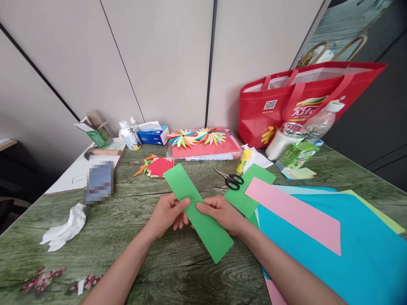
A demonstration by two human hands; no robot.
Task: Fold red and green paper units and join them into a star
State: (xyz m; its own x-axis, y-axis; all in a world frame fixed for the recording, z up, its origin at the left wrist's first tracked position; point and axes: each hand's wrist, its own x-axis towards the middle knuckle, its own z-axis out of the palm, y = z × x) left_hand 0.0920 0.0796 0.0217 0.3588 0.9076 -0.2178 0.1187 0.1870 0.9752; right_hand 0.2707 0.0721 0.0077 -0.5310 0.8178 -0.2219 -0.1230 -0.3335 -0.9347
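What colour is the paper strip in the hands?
Green; the paper strip shows best in the head view.

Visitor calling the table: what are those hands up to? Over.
Left hand and right hand both gripping. Green paper strip slanted between them, thumbs on top. Scissors lie beyond, touching neither hand nor strip.

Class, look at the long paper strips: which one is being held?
The green strip, held by the left hand and right hand; the pink strip lies mostly on the blue paper.
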